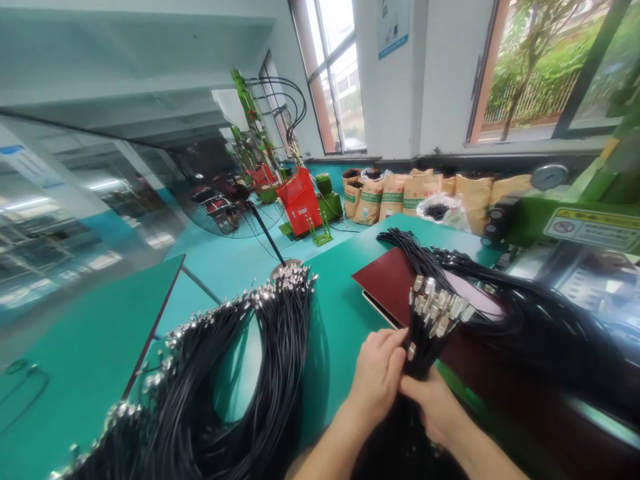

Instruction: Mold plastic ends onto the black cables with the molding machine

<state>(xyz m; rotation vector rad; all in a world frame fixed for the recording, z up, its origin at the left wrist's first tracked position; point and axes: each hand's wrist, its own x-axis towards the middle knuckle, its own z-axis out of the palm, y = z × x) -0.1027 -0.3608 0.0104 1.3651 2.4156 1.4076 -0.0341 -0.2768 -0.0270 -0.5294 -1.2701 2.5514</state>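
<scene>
A bundle of black cables (425,347) with silver metal connectors at its upper end stands between my hands, right of centre. My left hand (379,375) is closed around the bundle's left side, just below the connectors. Lower down, my right hand (431,400) wraps the bundle from the right, its thumb pointing left across the cables. To the left, a large looped pile of black cables (285,353) with silver ends lies on the green table (320,320). The cables' lower ends are hidden in dark blur.
Beyond my hands lies a dark red board (387,283) with more black cables (530,300) across it. A green machine (590,220) with a gauge stands at right. A fan (235,207), red machine (300,203) and sacks (393,197) are farther back.
</scene>
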